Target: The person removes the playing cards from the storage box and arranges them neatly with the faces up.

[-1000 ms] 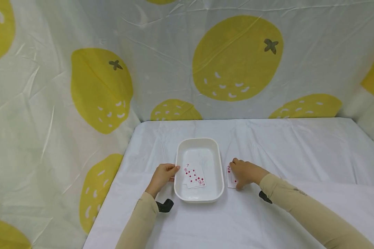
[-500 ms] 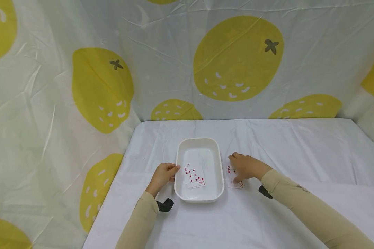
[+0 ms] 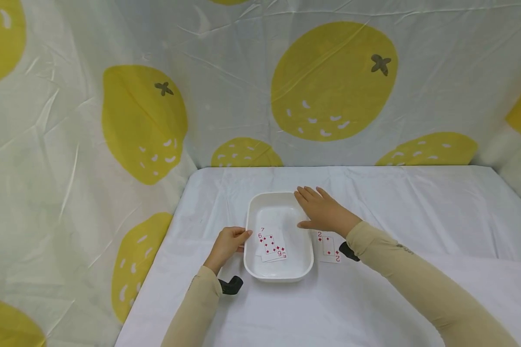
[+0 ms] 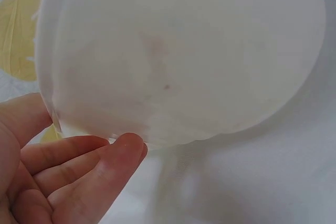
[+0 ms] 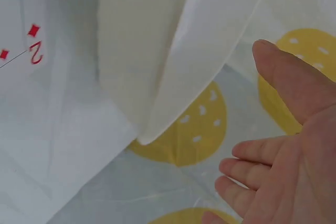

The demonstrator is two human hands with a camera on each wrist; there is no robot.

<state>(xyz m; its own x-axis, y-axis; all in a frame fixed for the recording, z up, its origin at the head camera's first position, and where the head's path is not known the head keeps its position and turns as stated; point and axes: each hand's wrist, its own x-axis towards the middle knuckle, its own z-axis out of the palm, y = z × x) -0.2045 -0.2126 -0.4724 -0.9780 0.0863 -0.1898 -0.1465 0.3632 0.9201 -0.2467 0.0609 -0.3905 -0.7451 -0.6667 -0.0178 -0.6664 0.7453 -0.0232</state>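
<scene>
A white rectangular tray (image 3: 280,278) sits on the white cloth, and my left hand (image 3: 227,246) pinches its left rim between thumb and fingers. The left wrist view shows that thumb (image 4: 123,158) pressed to the tray's wall (image 4: 199,72). Inside the tray lie overlapping playing cards (image 3: 270,245), a six of diamonds on top with parts of others showing beneath. My right hand (image 3: 323,210) is over the tray's right rim with fingers straight and nothing held; the right wrist view shows its bare palm (image 5: 294,166). Face up, right of the tray, lies a two of diamonds (image 3: 328,253).
White cloth (image 3: 399,202) covers the table. Behind it and on the left hang curtains (image 3: 226,86) with a yellow lemon print. Each wrist carries a black camera mount, such as the left one (image 3: 231,285).
My right hand has left the two of diamonds and moved left and away from me, over the tray's right rim, its fingers now straightened. The left hand keeps its place on the tray.
</scene>
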